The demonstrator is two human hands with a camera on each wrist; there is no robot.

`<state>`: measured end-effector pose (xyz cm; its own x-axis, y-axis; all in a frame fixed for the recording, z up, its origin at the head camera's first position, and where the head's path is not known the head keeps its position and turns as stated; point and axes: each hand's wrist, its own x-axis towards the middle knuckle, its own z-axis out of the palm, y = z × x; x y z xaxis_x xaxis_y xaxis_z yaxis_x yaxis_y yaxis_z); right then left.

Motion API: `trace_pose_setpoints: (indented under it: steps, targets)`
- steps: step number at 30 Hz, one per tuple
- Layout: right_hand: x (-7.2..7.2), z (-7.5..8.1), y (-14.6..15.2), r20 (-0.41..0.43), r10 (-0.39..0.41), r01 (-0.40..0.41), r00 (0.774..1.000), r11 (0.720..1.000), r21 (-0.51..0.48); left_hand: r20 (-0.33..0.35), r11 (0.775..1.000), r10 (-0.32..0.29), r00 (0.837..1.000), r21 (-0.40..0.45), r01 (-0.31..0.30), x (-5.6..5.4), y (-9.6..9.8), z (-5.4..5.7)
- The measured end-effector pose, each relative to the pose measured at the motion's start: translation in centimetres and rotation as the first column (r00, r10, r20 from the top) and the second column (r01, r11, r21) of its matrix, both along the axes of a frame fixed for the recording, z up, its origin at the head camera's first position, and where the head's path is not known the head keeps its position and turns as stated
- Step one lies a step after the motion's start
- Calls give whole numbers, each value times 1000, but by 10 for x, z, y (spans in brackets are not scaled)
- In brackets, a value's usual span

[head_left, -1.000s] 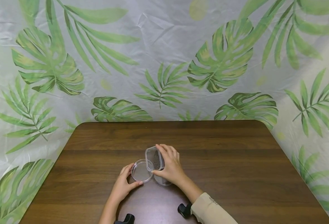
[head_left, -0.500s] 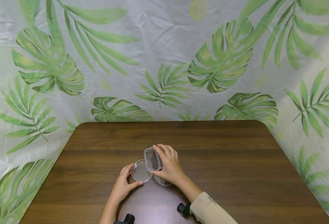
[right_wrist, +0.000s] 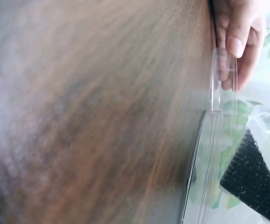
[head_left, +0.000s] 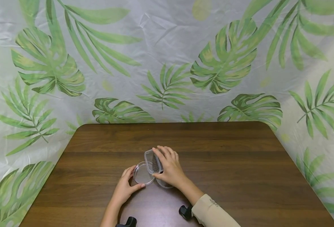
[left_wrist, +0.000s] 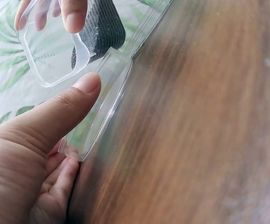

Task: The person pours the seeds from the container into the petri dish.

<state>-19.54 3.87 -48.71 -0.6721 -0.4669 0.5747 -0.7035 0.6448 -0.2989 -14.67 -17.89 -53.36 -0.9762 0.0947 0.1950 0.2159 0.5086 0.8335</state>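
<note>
From the head view, a petri dish [head_left: 143, 174] is being steadied on the wooden table [head_left: 226, 164] by the left hand [head_left: 126, 184], its rim being pinched between thumb and fingers. Over the dish's right side, a rectangular plastic container [head_left: 148, 164] is being held tilted, gripped by the right hand [head_left: 169, 165], and the dark granules [head_left: 155, 163] inside are being carried along with it. A small shift is being seen here: compared with a second ago, the container is being brought slightly further left over the dish, while the dish is being kept in place. Tipping, it would seem, is being worked through by careful degrees. A second round dish [head_left: 164, 183] is being partly covered by the right hand (a tight little cluster, this).

In the left wrist view, the near rim is being pressed by the left thumb, with the fingers being tucked against the dish's side. The container is being shown with its mouth turned towards the dish, its granules being banked against a wall.

In the right wrist view, the granules are being seen as a slanting dark wedge; only a fingertip of the right hand is being caught at the edge. Whether any granules are being dropped into the dish cannot be told.
</note>
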Motion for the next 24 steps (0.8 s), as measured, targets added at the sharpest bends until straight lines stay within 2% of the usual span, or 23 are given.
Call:
trace_pose_setpoints:
  steps: [8,24]
  targets:
    - [0,1,-1,-41,13,-11,999,999,43,15,1000,-2,1000,-3,2,0,0,0]
    - [1,2,-4,-51,24,-19,998,995,103,2,1000,-2,1000,-6,2,0,0,0]
